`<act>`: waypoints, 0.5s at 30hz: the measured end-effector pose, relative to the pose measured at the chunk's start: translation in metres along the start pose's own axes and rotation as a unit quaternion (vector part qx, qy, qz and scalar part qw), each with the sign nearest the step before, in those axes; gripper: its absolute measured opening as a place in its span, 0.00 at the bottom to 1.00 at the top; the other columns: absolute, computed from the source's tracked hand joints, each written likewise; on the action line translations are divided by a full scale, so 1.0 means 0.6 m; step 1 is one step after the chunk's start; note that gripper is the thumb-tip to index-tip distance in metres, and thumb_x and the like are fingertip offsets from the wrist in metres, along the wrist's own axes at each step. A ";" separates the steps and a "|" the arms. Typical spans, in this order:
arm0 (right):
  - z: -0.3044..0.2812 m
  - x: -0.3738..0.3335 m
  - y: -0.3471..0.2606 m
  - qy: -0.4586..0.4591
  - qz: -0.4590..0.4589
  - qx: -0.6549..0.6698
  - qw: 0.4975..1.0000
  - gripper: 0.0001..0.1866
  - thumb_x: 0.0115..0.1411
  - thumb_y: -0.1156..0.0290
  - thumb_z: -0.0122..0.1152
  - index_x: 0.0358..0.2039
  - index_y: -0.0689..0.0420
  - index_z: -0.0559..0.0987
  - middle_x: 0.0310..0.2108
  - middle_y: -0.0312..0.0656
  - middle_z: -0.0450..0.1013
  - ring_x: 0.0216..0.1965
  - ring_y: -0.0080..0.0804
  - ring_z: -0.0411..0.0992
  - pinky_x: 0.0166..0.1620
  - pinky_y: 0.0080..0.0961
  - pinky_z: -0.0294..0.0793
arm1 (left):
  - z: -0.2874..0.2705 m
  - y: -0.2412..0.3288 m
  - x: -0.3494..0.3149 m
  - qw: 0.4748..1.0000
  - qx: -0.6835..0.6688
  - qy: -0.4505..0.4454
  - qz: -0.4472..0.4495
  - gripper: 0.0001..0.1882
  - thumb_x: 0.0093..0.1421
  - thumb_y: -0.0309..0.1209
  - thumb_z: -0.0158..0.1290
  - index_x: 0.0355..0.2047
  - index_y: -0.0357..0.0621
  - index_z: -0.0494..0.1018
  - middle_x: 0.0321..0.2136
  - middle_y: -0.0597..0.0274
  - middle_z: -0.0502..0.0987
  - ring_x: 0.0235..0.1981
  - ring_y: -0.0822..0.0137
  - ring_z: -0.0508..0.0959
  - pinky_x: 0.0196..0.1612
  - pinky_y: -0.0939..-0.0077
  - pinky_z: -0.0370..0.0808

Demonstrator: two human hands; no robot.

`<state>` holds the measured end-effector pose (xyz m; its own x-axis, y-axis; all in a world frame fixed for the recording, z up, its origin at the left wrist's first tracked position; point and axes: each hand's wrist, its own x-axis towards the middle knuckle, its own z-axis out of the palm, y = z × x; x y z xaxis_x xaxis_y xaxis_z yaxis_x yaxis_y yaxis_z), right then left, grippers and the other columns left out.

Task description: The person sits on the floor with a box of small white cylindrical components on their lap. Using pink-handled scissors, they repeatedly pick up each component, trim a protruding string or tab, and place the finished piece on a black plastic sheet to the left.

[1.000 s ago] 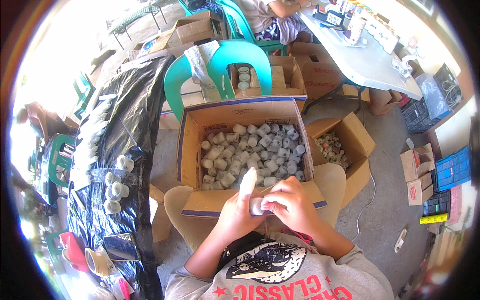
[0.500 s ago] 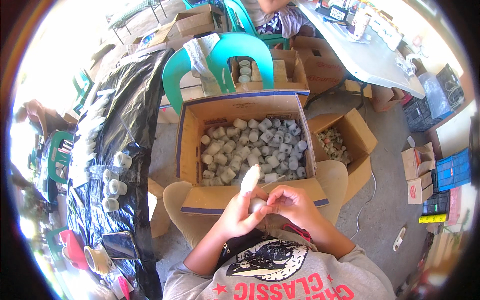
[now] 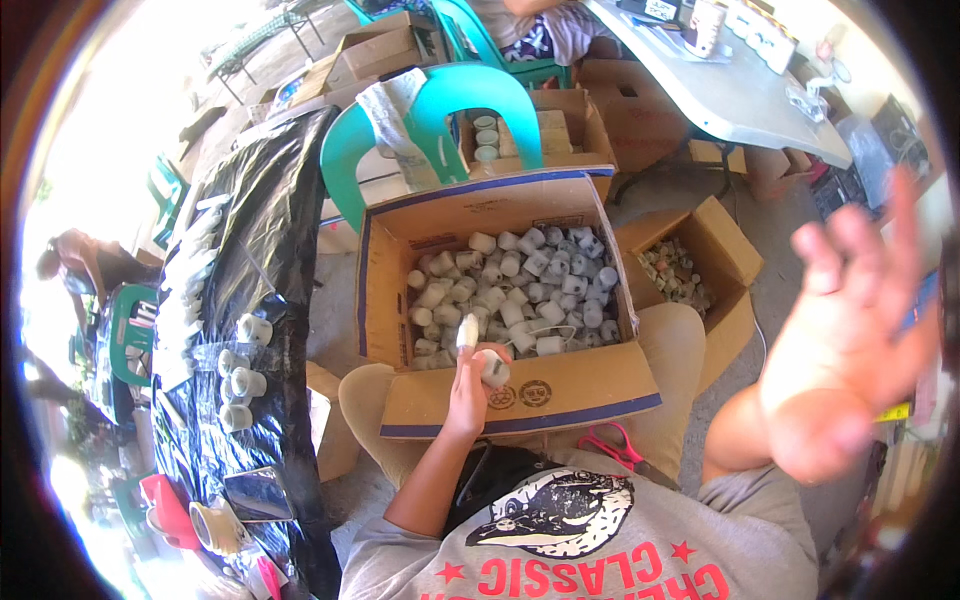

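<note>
In front of my lap, my left hand [image 3: 466, 392] is closed around a small whitish cylinder [image 3: 495, 369] with a darker end. A white wrapping [image 3: 468, 331] covers one of its fingers, which points up. My right hand [image 3: 845, 310] is raised far out to the right, close to the camera and slightly blurred. Its fingers are spread and nothing shows in them. Below my left hand stands an open cardboard box [image 3: 520, 398], filled with many similar whitish cylinders [image 3: 515, 295]. A thin white strand [image 3: 556, 328] lies over the pile.
Pink-handled scissors [image 3: 614, 447] lie on my lap. Right of the box, a smaller carton [image 3: 735, 255] holds small pieces. A black-covered table [image 3: 270, 220] on the left bears cups and a phone [image 3: 259, 494]. A teal chair [image 3: 345, 150] stands behind the box; a person sits beyond.
My hands were together at the whitish cylinder. My right hand has let go and swung up and out to the right; my left has moved slightly left, still holding the cylinder.
</note>
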<state>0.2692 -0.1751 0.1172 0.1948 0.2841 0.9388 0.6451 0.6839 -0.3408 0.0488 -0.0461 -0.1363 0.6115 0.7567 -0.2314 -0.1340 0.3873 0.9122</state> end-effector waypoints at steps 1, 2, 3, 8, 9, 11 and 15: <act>0.004 0.010 -0.009 0.032 -0.023 0.011 0.999 0.40 0.60 0.50 0.51 0.64 0.61 0.50 0.64 0.64 0.46 0.49 0.49 0.66 0.50 0.43 0.66 | 0.001 -0.008 -0.005 1.000 0.028 -0.005 -0.006 0.19 0.64 0.43 0.35 0.35 0.38 0.67 0.29 0.60 0.69 0.24 0.69 0.68 0.27 0.76 0.65; 0.008 0.017 -0.018 0.066 -0.047 0.018 0.997 0.42 0.60 0.50 0.50 0.65 0.62 0.48 0.65 0.65 0.45 0.49 0.49 0.66 0.50 0.43 0.66 | 0.003 -0.012 -0.005 0.999 0.014 -0.009 -0.031 0.22 0.65 0.45 0.33 0.36 0.38 0.67 0.30 0.60 0.70 0.25 0.70 0.68 0.27 0.76 0.66; 0.017 0.012 -0.023 0.092 -0.044 0.004 0.995 0.42 0.60 0.50 0.50 0.65 0.62 0.47 0.64 0.65 0.45 0.48 0.48 0.66 0.49 0.43 0.66 | 0.005 -0.015 -0.009 0.999 -0.028 -0.010 -0.018 0.22 0.66 0.45 0.33 0.38 0.38 0.66 0.31 0.61 0.70 0.26 0.71 0.68 0.28 0.77 0.66; 0.016 -0.085 -0.013 0.085 -0.021 -0.052 0.995 0.26 0.56 0.63 0.57 0.49 0.62 0.61 0.43 0.56 0.62 0.34 0.39 0.68 0.34 0.32 0.69 | 0.014 0.003 -0.024 0.994 0.025 -0.006 0.106 0.11 0.63 0.33 0.47 0.44 0.42 0.65 0.37 0.64 0.70 0.32 0.77 0.69 0.30 0.83 0.66; 0.006 -0.118 -0.008 0.006 0.009 -0.011 1.000 0.17 0.54 0.69 0.61 0.41 0.62 0.69 0.33 0.51 0.70 0.27 0.34 0.69 0.27 0.27 0.70 | 0.014 0.009 -0.027 0.985 0.115 0.010 0.131 0.12 0.62 0.29 0.51 0.44 0.43 0.64 0.37 0.65 0.70 0.32 0.78 0.69 0.31 0.83 0.66; -0.027 -0.195 -0.035 -0.388 0.357 -0.073 0.846 0.08 0.51 0.73 0.62 0.33 0.54 0.74 0.21 0.37 0.69 0.23 0.36 0.70 0.28 0.36 0.71 | 0.019 0.016 -0.024 0.990 0.092 0.042 0.098 0.14 0.56 0.21 0.56 0.41 0.40 0.66 0.31 0.68 0.70 0.29 0.80 0.69 0.29 0.84 0.67; -0.087 -0.365 -0.090 -0.675 0.477 -0.282 0.486 0.12 0.55 0.62 0.59 0.35 0.56 0.72 0.29 0.48 0.74 0.30 0.49 0.75 0.33 0.44 0.73 | 0.032 0.018 -0.027 0.994 0.095 0.021 0.059 0.06 0.57 0.21 0.54 0.35 0.39 0.70 0.24 0.71 0.70 0.23 0.81 0.69 0.27 0.84 0.68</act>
<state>0.2303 -0.3091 -0.0673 0.1873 0.7344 -0.6524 0.9117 -0.3772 -0.1628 0.0526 -0.0641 -0.1163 0.5674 0.8132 -0.1294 -0.0505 0.1913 0.9802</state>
